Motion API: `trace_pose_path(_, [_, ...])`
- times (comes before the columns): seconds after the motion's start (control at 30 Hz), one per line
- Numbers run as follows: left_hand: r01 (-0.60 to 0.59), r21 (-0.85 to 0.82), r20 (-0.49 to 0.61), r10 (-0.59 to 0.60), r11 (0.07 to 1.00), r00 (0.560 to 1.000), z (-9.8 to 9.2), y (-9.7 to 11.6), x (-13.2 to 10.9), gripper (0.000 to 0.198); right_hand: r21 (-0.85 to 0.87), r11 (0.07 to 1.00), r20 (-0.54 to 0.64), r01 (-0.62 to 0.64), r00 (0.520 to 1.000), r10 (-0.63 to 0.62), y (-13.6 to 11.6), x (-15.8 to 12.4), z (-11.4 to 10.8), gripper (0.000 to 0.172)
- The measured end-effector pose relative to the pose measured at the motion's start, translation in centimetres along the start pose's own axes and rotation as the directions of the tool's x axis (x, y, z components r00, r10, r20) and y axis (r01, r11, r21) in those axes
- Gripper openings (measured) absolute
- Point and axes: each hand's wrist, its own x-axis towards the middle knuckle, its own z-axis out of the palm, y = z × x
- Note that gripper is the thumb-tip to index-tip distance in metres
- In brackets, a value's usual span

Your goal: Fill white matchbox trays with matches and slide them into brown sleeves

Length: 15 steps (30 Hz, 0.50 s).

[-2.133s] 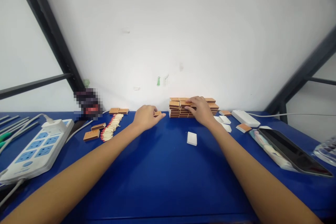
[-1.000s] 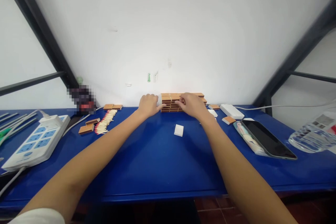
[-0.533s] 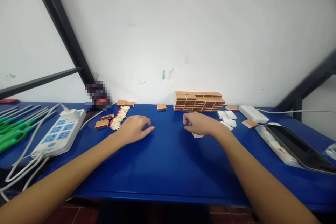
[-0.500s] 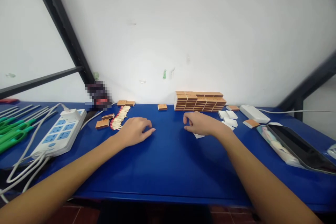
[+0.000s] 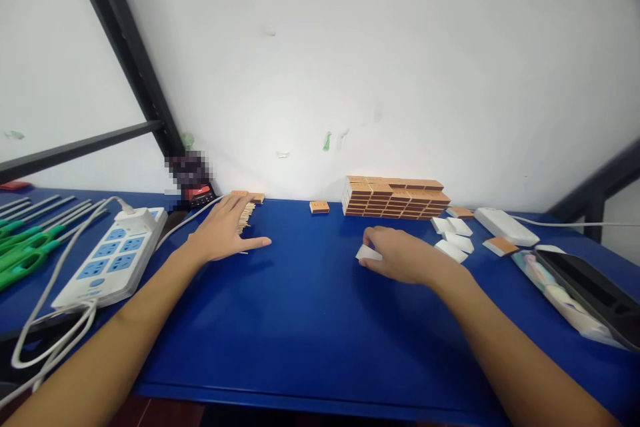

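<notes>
My left hand (image 5: pixel 223 230), thumb spread away from the fingers, lies over the row of matches (image 5: pixel 245 217) and hides most of it. No object shows in its grasp. Right of the middle, my right hand (image 5: pixel 395 253) pinches a small white tray (image 5: pixel 369 253) between thumb and fingers, low over the blue table (image 5: pixel 300 320). Behind it stands a stack of matchboxes (image 5: pixel 397 199) against the wall. A single matchbox (image 5: pixel 319 207) lies left of the stack. Several white trays (image 5: pixel 456 240) lie to the right of my right hand.
At left are a power strip (image 5: pixel 113 253) with white cables and green-handled scissors (image 5: pixel 25 257). To the right lie a white adapter (image 5: pixel 505 225), a loose matchbox (image 5: pixel 500 245) and a phone (image 5: pixel 590 287) on a packet. Black metal bars flank the table.
My left hand has moved left onto the matches and its fingers have spread. My right hand now has the white tray between its fingertips. The view has shifted slightly.
</notes>
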Motion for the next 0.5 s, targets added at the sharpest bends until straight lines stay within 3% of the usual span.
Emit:
trace_pose_path(0.17, [0.128,-0.005,0.030,-0.128,0.992,0.991,1.7,0.0,-0.5,0.105,0.075,0.986,-0.074,0.149,0.987,-0.144,-1.6,0.5,0.5,0.015])
trace_pose_path(0.27, [0.104,-0.015,0.012,-0.104,0.994,0.995,1.5,-0.1,-0.7,0.101,0.090,0.971,-0.114,0.220,0.971,-0.210,-2.0,0.8,0.9,0.017])
trace_pose_path(0.4, [0.027,-0.055,-0.114,-0.033,0.998,0.993,-0.3,0.7,-0.7,0.059,0.136,0.955,-0.191,0.264,0.953,-0.236,-2.8,0.9,1.0,0.021])
trace_pose_path(0.5, [-0.044,-0.108,-0.077,0.036,0.993,0.996,-1.1,3.6,-1.0,0.046,0.202,0.917,-0.279,0.343,0.918,-0.281,-3.9,0.8,1.3,0.025])
